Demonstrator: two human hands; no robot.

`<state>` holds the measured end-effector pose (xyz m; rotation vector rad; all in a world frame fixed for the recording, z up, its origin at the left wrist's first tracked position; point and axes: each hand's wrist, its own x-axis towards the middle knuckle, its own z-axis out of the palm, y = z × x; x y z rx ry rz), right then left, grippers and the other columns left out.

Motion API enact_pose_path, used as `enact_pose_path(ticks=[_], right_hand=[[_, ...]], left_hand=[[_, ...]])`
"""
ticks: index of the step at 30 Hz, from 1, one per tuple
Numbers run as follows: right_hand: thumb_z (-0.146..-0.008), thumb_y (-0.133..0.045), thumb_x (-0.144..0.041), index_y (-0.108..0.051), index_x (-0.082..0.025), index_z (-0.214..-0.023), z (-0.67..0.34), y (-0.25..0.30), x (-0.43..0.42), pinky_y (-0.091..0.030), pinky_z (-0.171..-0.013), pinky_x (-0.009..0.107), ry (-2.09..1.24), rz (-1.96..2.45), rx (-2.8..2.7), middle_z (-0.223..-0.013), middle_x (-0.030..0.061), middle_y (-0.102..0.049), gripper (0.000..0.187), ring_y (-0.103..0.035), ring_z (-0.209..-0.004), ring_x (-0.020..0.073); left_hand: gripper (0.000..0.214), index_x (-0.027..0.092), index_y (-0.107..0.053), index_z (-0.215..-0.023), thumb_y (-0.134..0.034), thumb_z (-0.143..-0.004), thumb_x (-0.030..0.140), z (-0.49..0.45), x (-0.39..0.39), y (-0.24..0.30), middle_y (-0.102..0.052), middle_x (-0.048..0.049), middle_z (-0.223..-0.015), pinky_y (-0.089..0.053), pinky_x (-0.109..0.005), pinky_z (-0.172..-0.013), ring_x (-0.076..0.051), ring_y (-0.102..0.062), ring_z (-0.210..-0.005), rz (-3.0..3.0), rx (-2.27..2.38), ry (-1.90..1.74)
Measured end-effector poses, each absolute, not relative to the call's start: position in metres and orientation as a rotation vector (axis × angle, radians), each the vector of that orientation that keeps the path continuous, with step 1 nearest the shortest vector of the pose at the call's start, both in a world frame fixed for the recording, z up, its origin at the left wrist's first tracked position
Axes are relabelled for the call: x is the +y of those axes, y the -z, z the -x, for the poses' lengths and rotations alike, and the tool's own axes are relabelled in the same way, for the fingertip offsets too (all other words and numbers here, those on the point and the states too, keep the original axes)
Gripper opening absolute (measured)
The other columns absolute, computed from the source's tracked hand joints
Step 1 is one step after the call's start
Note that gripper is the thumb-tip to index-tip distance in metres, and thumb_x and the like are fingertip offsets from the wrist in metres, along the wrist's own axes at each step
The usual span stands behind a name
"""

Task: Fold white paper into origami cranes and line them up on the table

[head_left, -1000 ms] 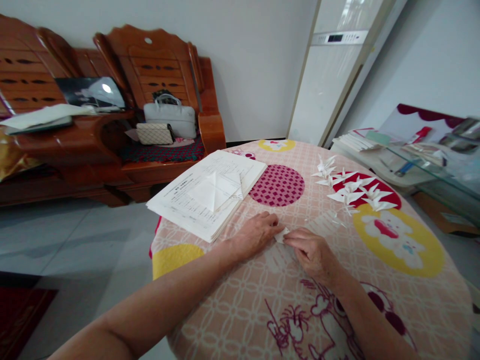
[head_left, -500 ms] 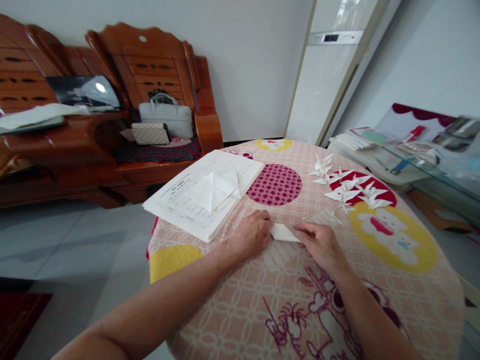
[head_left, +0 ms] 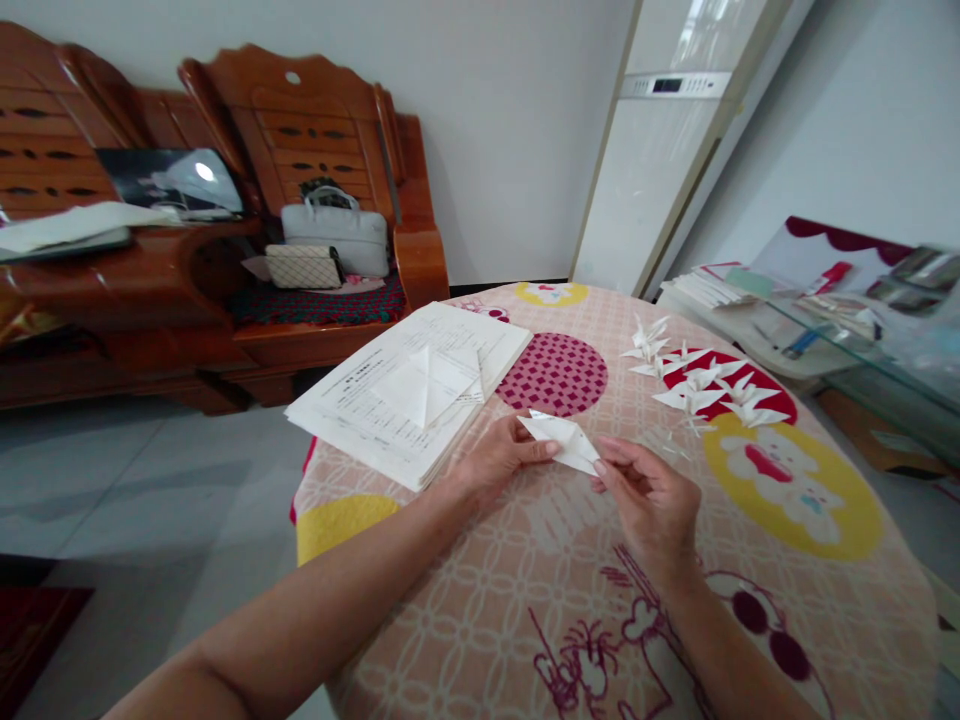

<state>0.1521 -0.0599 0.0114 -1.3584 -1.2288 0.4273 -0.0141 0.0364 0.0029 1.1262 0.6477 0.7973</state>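
Between my hands is a small folded piece of white paper [head_left: 568, 440], diamond-like with creases and pointed ends. My left hand [head_left: 504, 458] pinches its left end, thumb lying on the top face. The right corner is gripped by my right hand [head_left: 651, 495], between thumb and fingers. The paper appears raised a little off the tablecloth and tilted. To the left lies a stack of printed sheets [head_left: 360, 400], with folded white paper pieces [head_left: 431, 385] on top. Several white paper cranes [head_left: 697, 385] stand in a cluster at the right.
A round table with a patterned pink tablecloth [head_left: 465, 620] carries everything. Small clear strips [head_left: 667, 445] lie near the cranes. A glass-topped stand [head_left: 862, 350] with papers and pens adjoins the table's right. Behind are a wooden chair [head_left: 300, 130] with bags and a tall white air conditioner [head_left: 645, 170].
Both hands have lifted the folded paper from the tablecloth and turned it, so more of its face shows. My left thumb is now on top. The view has shifted slightly.
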Motion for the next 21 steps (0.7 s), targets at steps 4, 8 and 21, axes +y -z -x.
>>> enact_pose_path(ticks=[4,8,21], right_hand=[[-0.084,-0.063,-0.023,-0.071,-0.021,-0.106,-0.149,-0.01,-0.065,-0.058,-0.065,0.025,-0.256,1.385,-1.392,-0.086,0.0042,-0.072,0.023,-0.07,-0.069,0.0164],[-0.084,-0.063,-0.025,-0.07,-0.02,-0.106,-0.149,-0.015,-0.066,-0.058,-0.067,0.026,-0.223,1.375,-1.484,-0.086,0.0053,-0.073,0.023,-0.07,-0.073,0.0179],[-0.084,-0.064,-0.025,-0.07,-0.02,-0.088,-0.15,-0.016,-0.067,-0.056,-0.059,0.023,-0.352,1.33,-1.465,-0.076,0.0025,-0.073,0.009,-0.068,-0.062,0.0155]], left_hand=[[0.035,0.01,-0.072,-0.082,-0.083,-0.062,0.035,0.013,0.031,-0.008,-0.069,-0.0064,-0.08,-0.046,-0.021,-0.06,-0.011,-0.058,-0.066,-1.095,0.57,-0.802],[0.03,0.01,-0.072,-0.075,-0.08,-0.067,0.037,0.019,0.031,-0.011,-0.065,-0.0033,-0.068,-0.044,-0.02,-0.056,-0.009,-0.054,-0.057,-1.348,0.588,-0.827],[0.02,0.01,-0.069,-0.077,-0.065,-0.08,0.029,0.019,0.016,-0.025,-0.065,-0.0033,-0.069,-0.043,-0.019,-0.055,-0.011,-0.056,-0.059,-1.658,0.637,-0.78]])
